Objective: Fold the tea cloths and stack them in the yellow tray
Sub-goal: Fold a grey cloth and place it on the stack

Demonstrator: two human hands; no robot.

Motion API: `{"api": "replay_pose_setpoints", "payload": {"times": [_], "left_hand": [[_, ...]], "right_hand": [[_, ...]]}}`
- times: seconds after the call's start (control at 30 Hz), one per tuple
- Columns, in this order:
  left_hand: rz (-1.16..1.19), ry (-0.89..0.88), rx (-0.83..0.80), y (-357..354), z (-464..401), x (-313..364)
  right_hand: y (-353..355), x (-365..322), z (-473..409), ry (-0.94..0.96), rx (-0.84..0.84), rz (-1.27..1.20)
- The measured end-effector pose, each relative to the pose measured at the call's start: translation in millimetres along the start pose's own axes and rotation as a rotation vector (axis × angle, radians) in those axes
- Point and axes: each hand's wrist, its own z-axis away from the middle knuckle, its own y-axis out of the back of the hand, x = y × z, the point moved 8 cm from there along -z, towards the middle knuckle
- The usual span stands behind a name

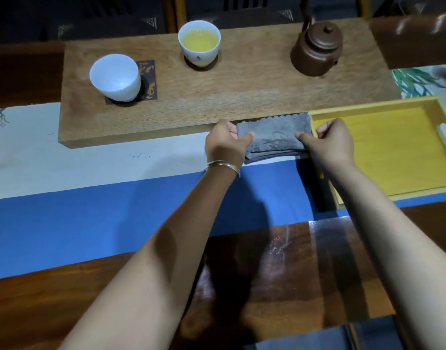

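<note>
A grey tea cloth (274, 133), folded into a thick rectangle with a scalloped far edge, sits just left of the yellow tray (393, 150). My left hand (225, 144) grips its left end, thumb on top. Its right end is pinched by my right hand (330, 142), which overlaps the tray's near-left corner. The cloth's near edge shows several layers, with a darker layer underneath. The tray's floor holds no cloths.
A wooden board (191, 114) lies behind the cloth with an empty white cup (114, 77), a cup of yellow tea (199, 42) and a brown clay teapot (317, 49). A white and blue runner (90, 178) covers the dark wooden table.
</note>
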Motion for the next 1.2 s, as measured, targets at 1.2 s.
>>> {"api": "replay_pose_setpoints", "payload": {"times": [1.2], "left_hand": [[-0.558, -0.184, 0.064, 388, 62, -158]], "right_hand": [[-155, -255, 212, 1.014, -0.370, 0.445]]}}
